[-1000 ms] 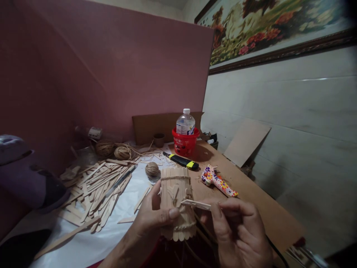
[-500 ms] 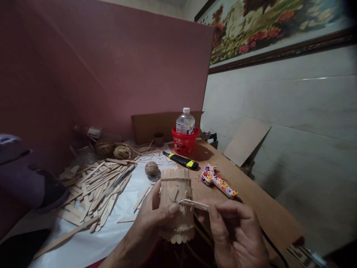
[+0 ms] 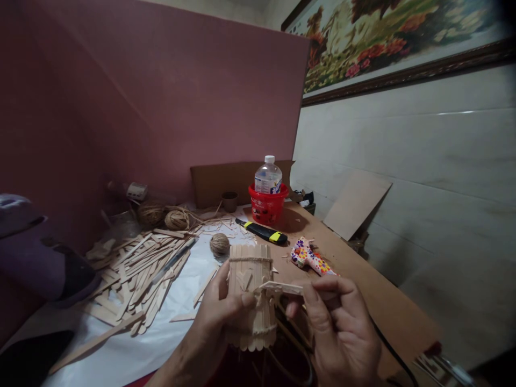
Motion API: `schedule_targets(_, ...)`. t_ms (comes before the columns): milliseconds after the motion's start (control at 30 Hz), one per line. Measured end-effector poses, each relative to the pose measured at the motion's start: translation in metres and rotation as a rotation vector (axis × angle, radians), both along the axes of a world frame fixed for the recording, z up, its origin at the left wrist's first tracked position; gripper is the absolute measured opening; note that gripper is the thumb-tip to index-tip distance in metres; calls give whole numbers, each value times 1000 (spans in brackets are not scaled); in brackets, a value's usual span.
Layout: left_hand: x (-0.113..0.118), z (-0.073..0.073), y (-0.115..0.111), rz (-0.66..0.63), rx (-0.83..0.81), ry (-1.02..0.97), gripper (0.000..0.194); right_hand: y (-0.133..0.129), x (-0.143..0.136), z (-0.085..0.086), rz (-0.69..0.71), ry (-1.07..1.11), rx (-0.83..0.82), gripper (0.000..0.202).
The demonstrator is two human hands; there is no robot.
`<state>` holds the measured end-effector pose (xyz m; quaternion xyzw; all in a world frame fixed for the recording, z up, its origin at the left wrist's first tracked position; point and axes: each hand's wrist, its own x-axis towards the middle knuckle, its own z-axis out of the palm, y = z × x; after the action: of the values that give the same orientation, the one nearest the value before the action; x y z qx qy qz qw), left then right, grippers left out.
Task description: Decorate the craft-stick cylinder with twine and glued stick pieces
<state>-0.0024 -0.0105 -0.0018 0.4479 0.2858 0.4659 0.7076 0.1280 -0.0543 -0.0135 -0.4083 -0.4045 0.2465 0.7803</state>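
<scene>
Stick-clad cylinder [image 3: 261, 310], clamped in left hand [image 3: 221, 312], sits slightly nearer tabletop's [image 3: 387, 306] left edge; right hand [image 3: 342, 322] pinches flat stick [image 3: 284, 288] higher, tip near heart [image 3: 247, 280]; work seems centred there.

A clear, white-capped bottle [image 3: 267, 180] stands upright in a red bucket [image 3: 266, 208] on a brown table [image 3: 397, 328], with a small brown pot [image 3: 229, 202] to the left, a pink panel [image 3: 193, 97] behind, and a framed painting [image 3: 371, 51] on the pale wall [image 3: 427, 145] at right.
</scene>
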Motion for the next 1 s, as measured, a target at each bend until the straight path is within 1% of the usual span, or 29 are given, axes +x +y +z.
schedule_targets(133,0,0,0,-23,5,-6,49,2,-1,-1,27,-7,-56,10)
schedule_targets(267,1,2,-1,-27,3,-23,50,0,0,-1,30,55,-66,13)
schedule_targets(500,2,0,-2,-37,-3,-61,39,-1,-4,-3,87,33,-85,12)
schedule_targets(700,1,-3,-1,-32,-16,-56,49,1,-1,-5,101,46,-103,13)
schedule_targets(833,2,-4,-1,-69,-15,-62,47,1,1,-3,122,140,-110,15)
schedule_targets(900,1,-3,-1,-54,-21,-52,46,0,1,-2,127,175,-105,16)
schedule_targets(1000,1,-1,-2,-35,-37,-47,45,-1,-1,-2,102,138,-132,17)
